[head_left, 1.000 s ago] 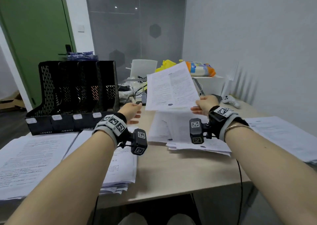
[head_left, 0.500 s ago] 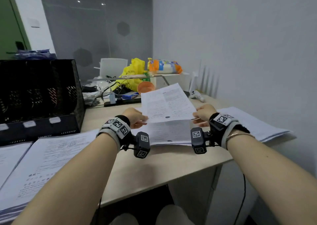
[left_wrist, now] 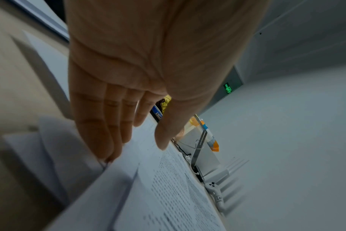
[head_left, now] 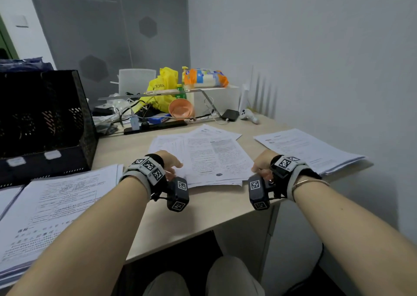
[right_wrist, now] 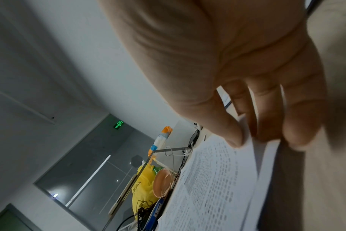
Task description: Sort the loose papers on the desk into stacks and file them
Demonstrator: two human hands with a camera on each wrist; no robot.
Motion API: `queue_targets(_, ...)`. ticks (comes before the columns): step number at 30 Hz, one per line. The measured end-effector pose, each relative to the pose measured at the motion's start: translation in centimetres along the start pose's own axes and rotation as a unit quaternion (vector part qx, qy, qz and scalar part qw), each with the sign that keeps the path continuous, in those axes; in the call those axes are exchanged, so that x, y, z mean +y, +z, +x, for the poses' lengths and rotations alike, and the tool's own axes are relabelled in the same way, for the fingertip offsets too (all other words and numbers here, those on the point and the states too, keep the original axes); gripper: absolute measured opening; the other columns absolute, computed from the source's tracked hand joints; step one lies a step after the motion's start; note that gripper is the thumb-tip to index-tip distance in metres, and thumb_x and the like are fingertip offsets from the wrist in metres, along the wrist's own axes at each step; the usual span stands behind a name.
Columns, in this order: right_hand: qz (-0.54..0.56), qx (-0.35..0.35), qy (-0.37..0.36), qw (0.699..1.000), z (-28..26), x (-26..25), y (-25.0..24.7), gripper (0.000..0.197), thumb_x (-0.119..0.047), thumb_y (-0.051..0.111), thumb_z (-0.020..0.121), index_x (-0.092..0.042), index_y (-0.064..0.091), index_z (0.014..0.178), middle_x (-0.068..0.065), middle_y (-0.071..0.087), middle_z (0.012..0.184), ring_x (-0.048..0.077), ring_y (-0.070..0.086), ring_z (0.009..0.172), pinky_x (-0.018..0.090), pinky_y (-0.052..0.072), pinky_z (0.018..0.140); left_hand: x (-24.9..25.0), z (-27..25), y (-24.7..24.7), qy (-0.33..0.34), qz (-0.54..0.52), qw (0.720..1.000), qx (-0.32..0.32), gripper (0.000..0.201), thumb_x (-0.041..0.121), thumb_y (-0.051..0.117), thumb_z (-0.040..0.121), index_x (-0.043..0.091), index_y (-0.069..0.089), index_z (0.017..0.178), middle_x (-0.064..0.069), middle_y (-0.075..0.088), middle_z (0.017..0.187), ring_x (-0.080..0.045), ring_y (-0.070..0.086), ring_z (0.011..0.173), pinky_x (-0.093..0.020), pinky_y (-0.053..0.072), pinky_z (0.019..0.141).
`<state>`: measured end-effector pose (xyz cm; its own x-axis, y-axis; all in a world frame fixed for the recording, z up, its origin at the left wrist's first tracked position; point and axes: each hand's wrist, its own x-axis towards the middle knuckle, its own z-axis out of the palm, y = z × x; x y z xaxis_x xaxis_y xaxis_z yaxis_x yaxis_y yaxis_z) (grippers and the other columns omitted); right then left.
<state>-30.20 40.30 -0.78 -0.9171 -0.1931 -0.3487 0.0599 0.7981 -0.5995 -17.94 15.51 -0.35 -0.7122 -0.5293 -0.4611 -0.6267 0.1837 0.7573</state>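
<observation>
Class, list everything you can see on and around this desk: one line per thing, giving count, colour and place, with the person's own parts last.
desk: one, light wood, under everything.
file rack: one, black mesh, far left.
middle paper pile: one, white, loosely fanned between the hands.
right paper stack: one, white, by the wall.
left paper stacks: at least two, white, in front of the rack.
plastic bag: one, yellow, back of desk.
bowl: one, orange, beside the bag.
packet: one, orange, blue and white, on a white box.
controller: one, white, back right.
left hand: one, fingers straight, at the pile's left edge.
right hand: one, pinches the top sheet's right edge.
</observation>
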Motion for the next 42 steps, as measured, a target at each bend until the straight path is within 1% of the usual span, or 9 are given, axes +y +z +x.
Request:
queue_targets(2, -0.014, -0.016, -0.005, 1.0, -0.4, -0.3, 0.0, 0.024, 0.001, 0.059, 0.085, -0.001, 0.048, 0.064, 0.011, 0.049, 0.05, 0.016, 0.045, 0.025, 0.017, 0.037, 0.041, 0.1, 0.1, 0.4, -0.009, 0.001, 1.0, -0.002, 0.049, 0.013, 0.062, 0.089, 0.002, 0.041, 0.132, -0.014, 0.063, 0.119, -0.023, 0.055, 0.065, -0.034, 0.043, 0.055)
queue_targets(6, 0.007, -0.041, 0.002, 0.999, -0.6, 0.0, 0.0, 0.034, -0.003, 0.059, 0.089, -0.003, 0.041, 0.06, 0.006, 0.043, 0.032, 0.014, 0.038, 0.02, 0.01, 0.031, 0.031, -0.1, 0.4, 1.0, -0.024, -0.004, 1.0, 0.001, 0.035, 0.012, 0.063, 0.089, 0.003, 0.044, 0.116, -0.006, 0.052, 0.068, -0.02, 0.051, 0.056, -0.032, 0.042, 0.052)
queue_targets(10, 0.025, -0.033, -0.002, 0.999, -0.2, 0.3, 0.3, 0.029, -0.013, 0.067, 0.085, -0.004, 0.047, 0.067, 0.008, 0.047, 0.06, 0.018, 0.043, 0.046, 0.018, 0.035, 0.038, -0.2, 0.7, 1.3, -0.041, -0.021, 0.998, -0.031, 0.023, 0.013, 0.06, 0.091, 0.007, 0.044, 0.076, -0.002, 0.04, 0.046, -0.016, 0.038, 0.037, -0.023, 0.036, 0.045)
queue_targets(20, 0.092, 0.031, -0.098, 0.99, 1.1, 0.2, 0.4, 0.002, -0.002, 0.058, 0.088, -0.003, 0.057, 0.087, 0.02, 0.06, 0.105, 0.031, 0.06, 0.091, 0.036, 0.058, 0.071, -0.3, 0.7, 1.7, -0.028, -0.067, 0.996, -0.042, 0.022, 0.014, 0.06, 0.091, 0.009, 0.044, 0.077, -0.004, 0.043, 0.067, -0.016, 0.037, 0.053, -0.026, 0.032, 0.052)
queue_targets(24, 0.247, 0.057, -0.143, 0.957, 0.5, -0.9, -0.2, 0.021, 0.006, 0.048, 0.091, 0.006, 0.057, 0.11, 0.019, 0.057, 0.111, 0.031, 0.057, 0.089, 0.028, 0.054, 0.043, 0.3, 0.6, 1.1, 0.007, -0.094, 0.996, -0.007, 0.031, 0.036, 0.058, 0.091, 0.006, 0.05, 0.099, -0.007, 0.057, 0.086, -0.019, 0.053, 0.063, -0.028, 0.041, 0.052)
queue_targets(27, 0.297, 0.064, -0.173, 0.937, 0.0, -2.6, -0.6, 0.025, 0.005, 0.047, 0.091, 0.005, 0.057, 0.114, 0.014, 0.058, 0.107, 0.029, 0.057, 0.09, 0.034, 0.058, 0.054, 0.9, -0.1, 0.3, 0.041, -0.106, 0.994, 0.004, 0.043, 0.045, 0.053, 0.092, 0.003, 0.049, 0.098, -0.009, 0.056, 0.081, -0.021, 0.055, 0.065, -0.032, 0.047, 0.057)
queue_targets(29, 0.306, 0.056, -0.188, 0.932, -0.2, -3.7, -0.4, 0.025, 0.003, 0.046, 0.092, 0.0, 0.058, 0.113, 0.014, 0.059, 0.111, 0.027, 0.057, 0.093, 0.043, 0.057, 0.071, 1.2, -0.8, -0.4, 0.061, -0.143, 0.988, 0.01, 0.038, 0.041, 0.055, 0.092, 0.004, 0.049, 0.089, -0.008, 0.051, 0.074, -0.021, 0.052, 0.061, -0.033, 0.052, 0.059)
queue_targets(33, 0.314, 0.034, -0.227, 0.921, -0.7, -6.0, 0.7, 0.03, 0.0, 0.045, 0.094, -0.003, 0.055, 0.122, 0.015, 0.058, 0.122, 0.023, 0.057, 0.087, 0.033, 0.053, 0.061, 1.4, -1.5, -2.6, 0.118, -0.21, 0.969, 0.044, 0.029, 0.021, 0.061, 0.091, 0.002, 0.056, 0.113, -0.007, 0.061, 0.085, -0.02, 0.057, 0.063, -0.031, 0.048, 0.05)
queue_targets(42, 0.283, 0.001, -0.279, 0.918, -2.2, -10.9, 4.6, 0.018, -0.003, 0.052, 0.092, -0.013, 0.054, 0.107, 0.01, 0.057, 0.103, 0.019, 0.059, 0.072, 0.036, 0.052, 0.062, -1.4, -2.0, -7.8, 0.146, -0.243, 0.955, 0.09, 0.03, 0.003, 0.046, 0.096, -0.003, 0.049, 0.125, -0.017, 0.062, 0.117, -0.033, 0.061, 0.101, -0.047, 0.049, 0.088)
